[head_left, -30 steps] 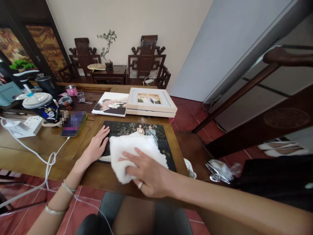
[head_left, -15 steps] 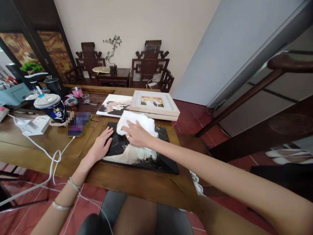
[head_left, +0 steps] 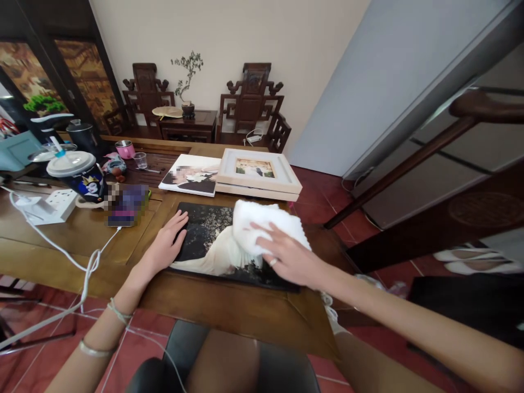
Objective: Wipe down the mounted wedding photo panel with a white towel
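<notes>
Our right hand presses flat on the white cloth, fingers spread, over the dark photo panel. Our left hand lies open, steadying the panel's left edge. Beyond the hands sits a framed photo.

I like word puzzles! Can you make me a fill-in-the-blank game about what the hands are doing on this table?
1. The right hand presses a white ____ onto the dark photo panel.
2. The left hand lies flat on the panel's ____ edge.
3. Behind the panel lies a photo in a pale ____.
4. The lidded cup at the table's left has a ____ sticking out of its lid.

Missing words: cloth; left; frame; straw
</notes>
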A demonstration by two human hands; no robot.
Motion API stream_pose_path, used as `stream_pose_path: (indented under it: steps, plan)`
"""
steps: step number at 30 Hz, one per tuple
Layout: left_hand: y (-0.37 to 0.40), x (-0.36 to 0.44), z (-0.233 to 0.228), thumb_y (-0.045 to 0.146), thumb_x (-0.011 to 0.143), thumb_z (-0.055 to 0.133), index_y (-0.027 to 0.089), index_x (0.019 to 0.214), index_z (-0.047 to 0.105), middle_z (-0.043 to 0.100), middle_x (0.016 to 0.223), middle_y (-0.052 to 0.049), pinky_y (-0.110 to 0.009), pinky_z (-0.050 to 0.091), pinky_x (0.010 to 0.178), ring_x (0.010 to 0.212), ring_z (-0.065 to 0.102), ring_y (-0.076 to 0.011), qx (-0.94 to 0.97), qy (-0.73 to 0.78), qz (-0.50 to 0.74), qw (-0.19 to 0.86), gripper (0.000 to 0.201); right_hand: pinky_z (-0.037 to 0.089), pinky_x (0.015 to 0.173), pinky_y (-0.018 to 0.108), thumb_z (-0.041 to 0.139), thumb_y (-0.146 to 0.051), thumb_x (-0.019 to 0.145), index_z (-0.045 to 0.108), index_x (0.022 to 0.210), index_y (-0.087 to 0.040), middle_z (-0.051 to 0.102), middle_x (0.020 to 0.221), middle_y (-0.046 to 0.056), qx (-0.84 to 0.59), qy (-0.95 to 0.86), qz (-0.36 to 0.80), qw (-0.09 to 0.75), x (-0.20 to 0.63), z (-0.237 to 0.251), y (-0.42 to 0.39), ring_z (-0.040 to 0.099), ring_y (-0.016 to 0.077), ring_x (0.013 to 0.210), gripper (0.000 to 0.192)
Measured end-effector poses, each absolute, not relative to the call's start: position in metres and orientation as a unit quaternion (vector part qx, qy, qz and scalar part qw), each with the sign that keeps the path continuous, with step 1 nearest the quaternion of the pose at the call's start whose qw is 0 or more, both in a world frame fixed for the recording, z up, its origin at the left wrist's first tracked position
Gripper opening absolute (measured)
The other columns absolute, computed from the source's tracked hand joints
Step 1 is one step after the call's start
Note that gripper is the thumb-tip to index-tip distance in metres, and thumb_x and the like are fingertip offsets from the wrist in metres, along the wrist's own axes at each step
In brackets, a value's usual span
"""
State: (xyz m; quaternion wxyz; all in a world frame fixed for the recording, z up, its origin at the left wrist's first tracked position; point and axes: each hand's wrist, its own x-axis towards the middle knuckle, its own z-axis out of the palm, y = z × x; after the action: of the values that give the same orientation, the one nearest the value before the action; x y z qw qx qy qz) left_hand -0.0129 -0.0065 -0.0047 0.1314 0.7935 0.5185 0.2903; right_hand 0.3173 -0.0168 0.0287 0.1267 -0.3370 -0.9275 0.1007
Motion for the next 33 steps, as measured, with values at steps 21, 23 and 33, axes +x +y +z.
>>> stream_pose_path:
  steps: [21,23,33]
  plan:
    - [-0.004,-0.010,-0.007,0.035,0.098,0.038,0.009,0.133,0.054,0.050,0.145,-0.016,-0.048,0.030,0.117,0.142,0.036,-0.0261,0.791,0.517,0.303,0.120,0.047,0.020,0.112,0.064,0.046,-0.010,0.082,0.061,0.110,-0.014,0.048,0.144,0.022,-0.290,-0.944,0.132,0.084,0.270,0.038,-0.013,0.029,0.0326,0.142,0.031]
    - [-0.005,-0.010,-0.006,0.035,0.098,0.038,0.011,0.134,0.054,0.050,0.145,-0.015,-0.049,0.030,0.117,0.142,0.036,-0.0258,0.792,0.518,0.299,0.123,0.046,0.024,0.110,0.063,0.044,-0.010,0.085,0.060,0.113,-0.013,0.056,0.135,0.022,-0.336,-0.932,0.113,0.075,0.264,0.041,0.013,0.032,0.0323,0.141,0.033]
    - [-0.003,-0.012,-0.007,0.035,0.098,0.036,0.012,0.135,0.054,0.050,0.145,-0.014,-0.050,0.031,0.117,0.142,0.036,-0.0250,0.793,0.516,0.296,0.128,0.047,0.015,0.107,0.073,0.051,-0.014,0.080,0.064,0.117,-0.017,0.041,0.151,0.017,-0.277,-0.947,0.152,0.066,0.215,0.045,-0.051,0.022,0.0407,0.143,0.039]
